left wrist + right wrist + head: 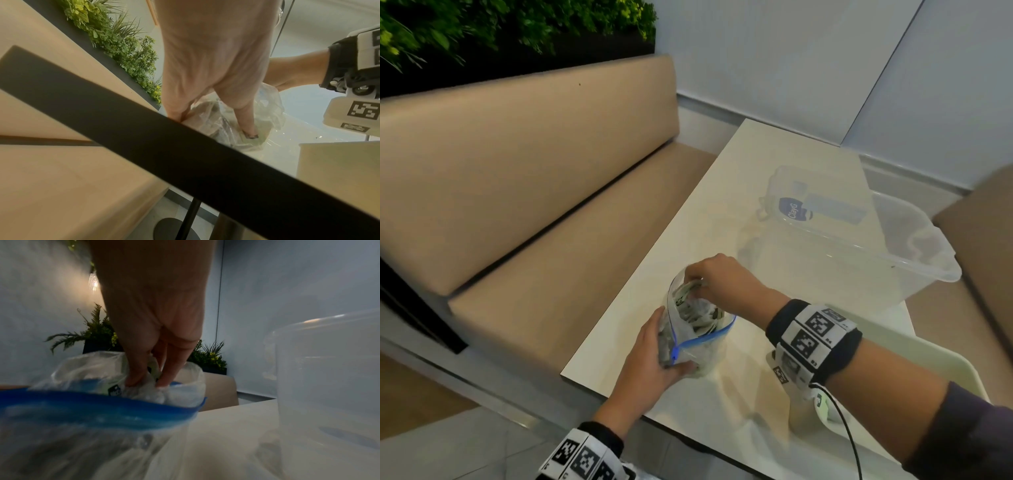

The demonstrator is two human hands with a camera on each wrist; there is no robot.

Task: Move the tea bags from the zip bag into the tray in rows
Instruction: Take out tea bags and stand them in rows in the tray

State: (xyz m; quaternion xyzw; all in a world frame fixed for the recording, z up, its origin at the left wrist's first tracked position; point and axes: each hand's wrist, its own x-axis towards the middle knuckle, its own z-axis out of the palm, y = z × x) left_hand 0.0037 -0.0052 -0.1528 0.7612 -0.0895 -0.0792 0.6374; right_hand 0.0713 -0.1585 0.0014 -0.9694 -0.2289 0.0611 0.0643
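The clear zip bag point(702, 342) with a blue zip strip point(107, 408) stands open on the white table point(739, 192), stuffed with white and green tea bags point(688, 299). My left hand point(664, 346) grips the bag's near left side, thumb on the front point(213, 125). My right hand point(697, 284) reaches down into the bag's mouth. Its fingertips point(147, 381) pinch a tea bag point(153, 369) at the top of the pile. The clear plastic tray point(876, 255) sits to the right, beyond the bag, and nothing shows inside it.
A clear lid with a blue label point(792, 209) lies behind the tray. A beige bench point(534, 192) runs along the table's left edge. A white chair back point(945, 356) is under my right forearm. Bare tabletop lies between bag and tray.
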